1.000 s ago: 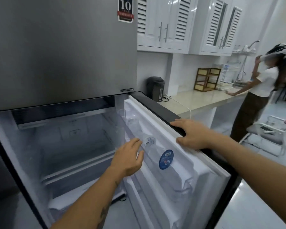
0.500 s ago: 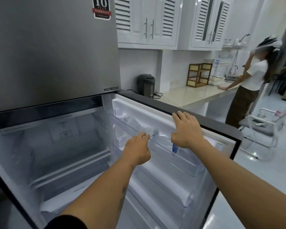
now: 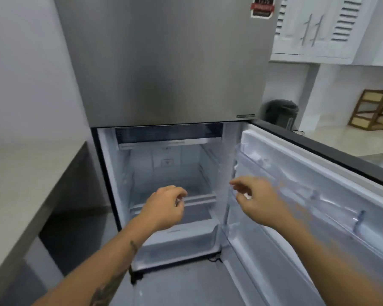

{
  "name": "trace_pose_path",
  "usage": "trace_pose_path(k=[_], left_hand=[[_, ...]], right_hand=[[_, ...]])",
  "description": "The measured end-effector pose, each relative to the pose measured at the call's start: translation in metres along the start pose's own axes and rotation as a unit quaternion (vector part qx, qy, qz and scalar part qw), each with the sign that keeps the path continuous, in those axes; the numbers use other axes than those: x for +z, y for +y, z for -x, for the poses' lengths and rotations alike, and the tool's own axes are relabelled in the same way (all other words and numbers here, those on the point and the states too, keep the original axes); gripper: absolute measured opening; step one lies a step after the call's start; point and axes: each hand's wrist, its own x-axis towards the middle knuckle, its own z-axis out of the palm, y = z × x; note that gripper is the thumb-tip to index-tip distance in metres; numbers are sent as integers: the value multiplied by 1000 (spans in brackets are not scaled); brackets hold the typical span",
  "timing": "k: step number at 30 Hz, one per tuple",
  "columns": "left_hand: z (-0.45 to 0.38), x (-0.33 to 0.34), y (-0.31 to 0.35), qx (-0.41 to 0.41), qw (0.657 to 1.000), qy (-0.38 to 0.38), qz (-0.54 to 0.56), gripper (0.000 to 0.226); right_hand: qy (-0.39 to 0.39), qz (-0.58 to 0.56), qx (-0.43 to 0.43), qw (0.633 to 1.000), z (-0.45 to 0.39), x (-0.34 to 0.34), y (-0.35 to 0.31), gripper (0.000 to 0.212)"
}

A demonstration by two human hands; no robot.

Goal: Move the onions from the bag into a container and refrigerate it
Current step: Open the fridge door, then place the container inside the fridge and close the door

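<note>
I see the refrigerator [image 3: 164, 62] with its lower door [image 3: 318, 184] swung open to the right. My left hand [image 3: 164, 208] and right hand [image 3: 259, 199] hang before the shelves, fingers loosely curled, holding nothing. Onions and container are not in view.

Right hand [image 3: 255, 198] smearing with motion blur, fingertips indistinct. Sticker [image 3: 262, 6] on freezer door getting cut by top edge, lettering too blurred for reading. Wooden rack [image 3: 375, 110] on right surface [image 3: 345, 140] running off right edge. Both forearms leaving frame at bottom. Left hand [image 3: 164, 208] covering part of fridge shelf [image 3: 205, 198]. Cabinets [image 3: 318, 27] blurring, cropped at top.
</note>
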Motion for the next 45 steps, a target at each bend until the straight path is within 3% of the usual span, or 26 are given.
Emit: trace_pose_path(k=[9,19,31,39,45], left_hand=[[122,-107,-204,-185,975,115,-48,33],[254,-160,-332,-397,896,195,-28,32],[307,-168,-436,-603,760,232,-77,37],[302,-152,-472,-744,618,255,-28,53],[293,-131,-481,-736,584,337,54,56]], right_hand=[[-172,-10,-162,972,-82,192,-187,33],[-318,-45,-290,902,-115,349,-350,32],[-451,-57,-386,803,-185,524,-474,39],[-527,-55,-417,738,-201,608,-518,55],[-588,-70,-374,714,-171,629,-510,66]])
